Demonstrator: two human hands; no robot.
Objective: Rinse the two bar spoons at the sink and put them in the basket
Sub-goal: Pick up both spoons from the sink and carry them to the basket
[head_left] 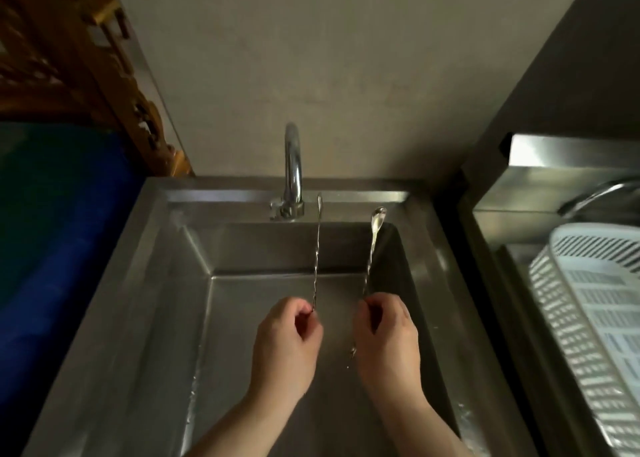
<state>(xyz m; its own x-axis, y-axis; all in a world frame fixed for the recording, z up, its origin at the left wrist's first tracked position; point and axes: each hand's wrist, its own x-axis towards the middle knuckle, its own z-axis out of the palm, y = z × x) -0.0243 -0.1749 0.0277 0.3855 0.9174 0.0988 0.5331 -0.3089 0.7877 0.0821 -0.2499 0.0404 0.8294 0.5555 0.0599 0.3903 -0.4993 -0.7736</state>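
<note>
Both hands are over the steel sink (159, 283). My left hand (285, 339) pinches the lower end of a long twisted bar spoon (317, 248), whose bowl points up and edge-on near the tap. My right hand (386, 339) grips a second bar spoon (370, 248) part way along its stem; its bowl faces me at the top, and its tail end sticks out below the hand. The two spoons stand almost upright, side by side and apart. The white slatted plastic basket (561, 304) sits to the right in a neighbouring basin.
A chrome tap (293, 169) rises at the back of the sink, left of the spoons; no water stream shows. Water drops lie on the sink rim. A blue surface (59, 242) lies left, with carved wood (104, 75) above it. A steel ledge (561, 155) is behind the basket.
</note>
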